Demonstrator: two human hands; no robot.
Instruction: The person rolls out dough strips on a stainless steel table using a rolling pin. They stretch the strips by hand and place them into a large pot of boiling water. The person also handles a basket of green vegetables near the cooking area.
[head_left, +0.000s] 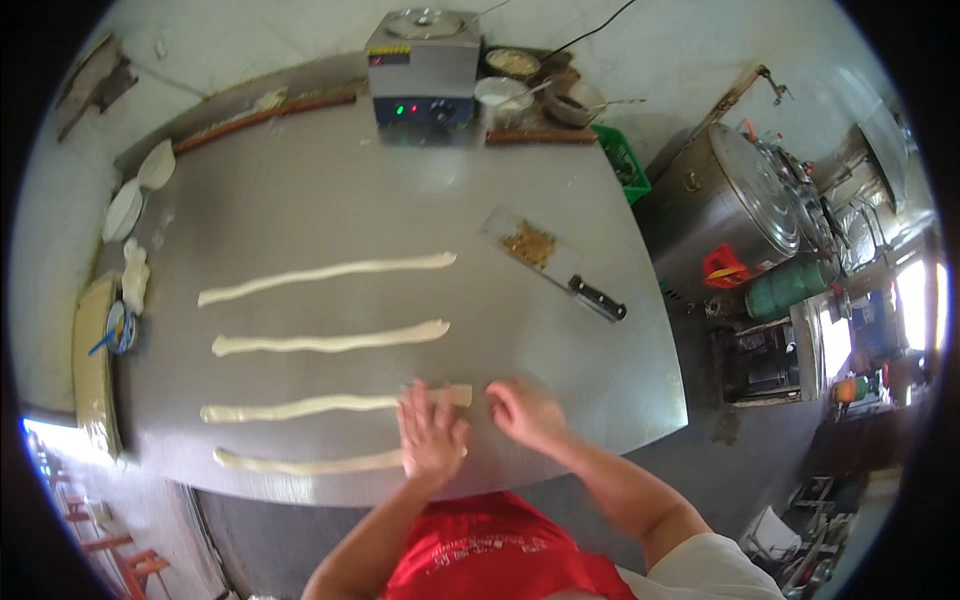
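Observation:
Four long dough strips lie roughly parallel across the steel table: a far strip (322, 277), a second strip (330, 343), a third strip (300, 409) and a near strip (307, 465). My left hand (433, 439) rests palm down over the third strip near its right end, fingers spread somewhat. A flattened tip of that strip shows beyond the fingers, and the hand also covers part of the near strip. Just right of that tip is my right hand (525, 412), fingers curled in, slightly blurred, with nothing visible in it.
A cleaver (536, 244) with a black handle lies on the steel table (300, 195), brown-green paste on its blade. At the back stand a steel heating unit (424, 75) and bowls (506, 96). Left are a patterned bowl (121, 328) and white bowls (124, 210); right, a large pot (720, 187).

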